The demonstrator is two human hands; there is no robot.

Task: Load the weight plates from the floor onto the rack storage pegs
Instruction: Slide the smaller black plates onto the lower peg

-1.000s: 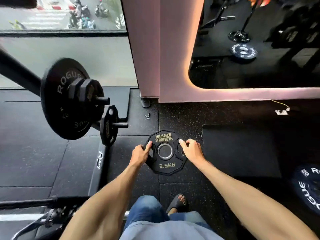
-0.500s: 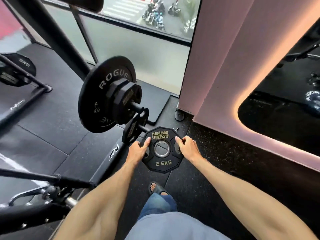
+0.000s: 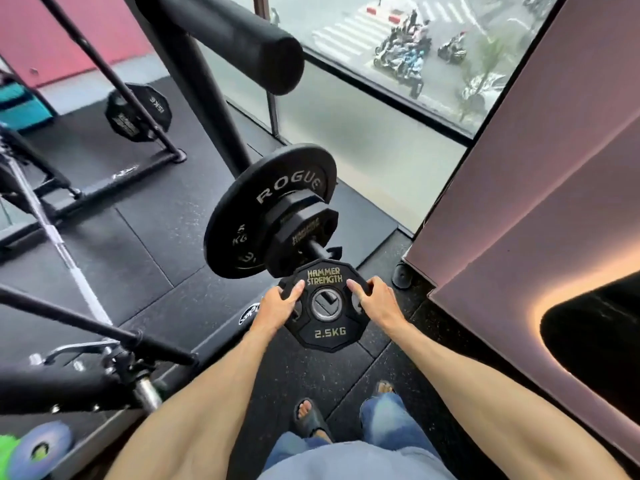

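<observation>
The 2.5 kg Hammer Strength plate is off the floor and held upright, face toward the person, near the middle of the view. The left hand is clamped on its 9 o'clock edge and the right hand on its 3 o'clock edge, with the thumbs laid on the face beside the steel-ringed centre hole.

At 11 o'clock from it hangs the large Rogue plate, with smaller Hammer Strength plates stacked in front on the same storage peg. That peg's bare tip ends just above the held plate's 12 o'clock rim.

The main risk looks like misalignment. The hole sits below that tip, and the plate hides whatever lies behind it, so a blind push could knock the rim against the peg end or the stacked plates and jar the grip.

Fingers wrapped round the edges could also be pinched if the plate slides home against another plate.

If it slips, the sandalled feet lie at 6 o'clock, probably in its path.
</observation>
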